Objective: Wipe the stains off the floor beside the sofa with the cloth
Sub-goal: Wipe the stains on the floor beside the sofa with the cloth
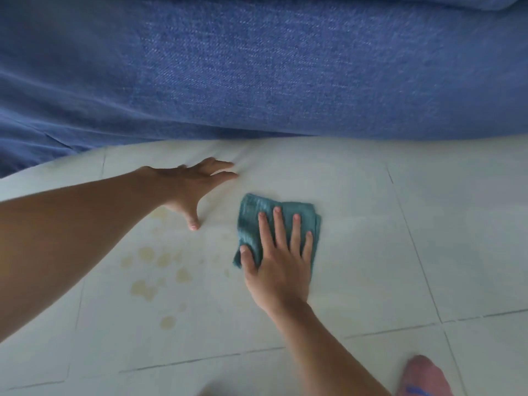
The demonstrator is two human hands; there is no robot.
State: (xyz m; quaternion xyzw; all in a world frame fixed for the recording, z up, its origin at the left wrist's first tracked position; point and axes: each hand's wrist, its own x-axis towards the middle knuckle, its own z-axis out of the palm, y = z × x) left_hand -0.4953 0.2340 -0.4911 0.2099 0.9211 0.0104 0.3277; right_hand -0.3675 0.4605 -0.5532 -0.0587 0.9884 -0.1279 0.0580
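A folded teal cloth [251,221] lies flat on the pale tiled floor [400,252]. My right hand [280,261] presses down on it, fingers spread on top and thumb hooked over its left edge. Several yellowish stains [148,278] dot the tiles to the left of the cloth, some partly under my left forearm. My left hand [188,187] rests flat on the floor with fingers apart, close to the blue sofa [257,67], holding nothing.
The sofa's blue fabric front fills the top half of the view and meets the floor just beyond my left hand. A foot in a pink sock [423,378] shows at the bottom right. Dark grout lines cross the tiles.
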